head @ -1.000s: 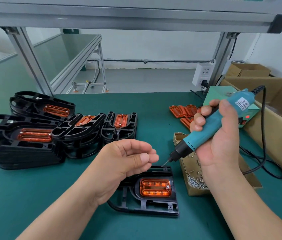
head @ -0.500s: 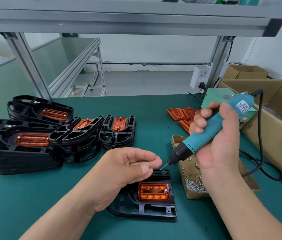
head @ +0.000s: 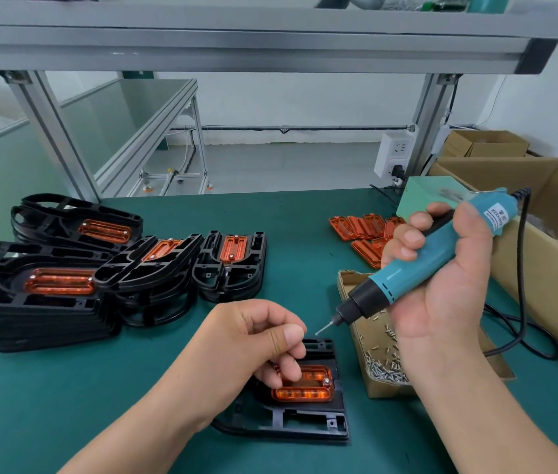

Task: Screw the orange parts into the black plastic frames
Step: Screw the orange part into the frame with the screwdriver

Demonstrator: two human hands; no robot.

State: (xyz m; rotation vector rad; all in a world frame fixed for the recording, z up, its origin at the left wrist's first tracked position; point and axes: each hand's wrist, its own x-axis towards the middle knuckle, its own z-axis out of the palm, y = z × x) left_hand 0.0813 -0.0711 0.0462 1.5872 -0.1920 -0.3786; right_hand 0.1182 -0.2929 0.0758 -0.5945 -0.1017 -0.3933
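We're gripping the screwdriver [head: 418,265] in the right hand [head: 442,278], fingers wrapped round its body, tip pointing down-left, clear of the black frame [head: 305,425]. The frame is lying flat at the near side of the table [head: 288,213], orange part [head: 308,388] seated in it, one screw [head: 326,380] at its right end. The left hand [head: 253,340] is curling over the part's left end, thumb on index finger; can't tell if it's pinching anything. The screw box [head: 378,391] is sitting just right of the frame, the finished stacks [head: 65,278] at far left.

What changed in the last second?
Left hand dropped from the driver tip down to the orange part, fingers curled; whether it pinches a screw is unclear. Right hand grips the driver as before; frame stays put.
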